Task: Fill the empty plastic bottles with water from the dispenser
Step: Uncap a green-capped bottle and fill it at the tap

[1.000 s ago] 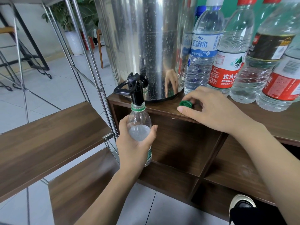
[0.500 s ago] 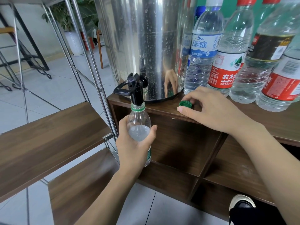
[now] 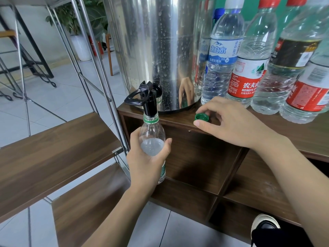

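1. Bright, even daylight; pale floor tiles (image 3: 58, 97) at left almost washed out.
2. Steel dispenser (image 3: 156, 50) shows vertical glare streaks, droplets, and a mirror image of a hand.
3. Soft, faint shadows; darker inside the wooden shelf (image 3: 201, 157) compartments.
4. Wide-angle distortion: metal rack poles (image 3: 99, 72) lean and bend, bottles (image 3: 302, 72) at right bulge and tilt.
5. Centre sharp; right edge slightly soft.
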The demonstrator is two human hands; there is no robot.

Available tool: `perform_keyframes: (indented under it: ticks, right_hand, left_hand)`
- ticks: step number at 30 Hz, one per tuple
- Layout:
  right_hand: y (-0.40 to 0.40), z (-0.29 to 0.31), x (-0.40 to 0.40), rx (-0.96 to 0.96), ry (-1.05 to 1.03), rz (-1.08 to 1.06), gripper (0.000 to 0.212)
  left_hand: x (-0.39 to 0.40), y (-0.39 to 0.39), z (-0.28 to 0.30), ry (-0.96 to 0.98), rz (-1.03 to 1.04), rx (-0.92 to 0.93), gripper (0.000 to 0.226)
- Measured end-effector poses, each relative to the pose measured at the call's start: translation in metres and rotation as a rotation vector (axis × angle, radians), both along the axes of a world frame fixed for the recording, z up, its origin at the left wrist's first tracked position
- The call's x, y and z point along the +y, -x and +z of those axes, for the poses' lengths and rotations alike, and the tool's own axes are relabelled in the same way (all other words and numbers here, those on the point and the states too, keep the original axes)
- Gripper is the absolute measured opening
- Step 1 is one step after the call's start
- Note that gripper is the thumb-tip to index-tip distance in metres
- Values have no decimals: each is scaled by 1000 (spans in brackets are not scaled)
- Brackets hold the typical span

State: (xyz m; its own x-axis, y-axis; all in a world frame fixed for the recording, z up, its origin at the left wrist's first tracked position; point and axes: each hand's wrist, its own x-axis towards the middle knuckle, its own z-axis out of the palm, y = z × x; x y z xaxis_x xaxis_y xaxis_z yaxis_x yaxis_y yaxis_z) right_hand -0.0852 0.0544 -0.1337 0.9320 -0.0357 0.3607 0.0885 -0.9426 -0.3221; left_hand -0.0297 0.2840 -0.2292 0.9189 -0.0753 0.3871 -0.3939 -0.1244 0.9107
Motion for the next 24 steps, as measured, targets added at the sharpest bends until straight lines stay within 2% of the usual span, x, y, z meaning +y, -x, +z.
perform_keyframes:
  ticks: [24]
  right_hand:
    - [-2,-2,1,12,-1,-42,48]
  left_hand:
    - [0,0,1,-1,-3,-10,60]
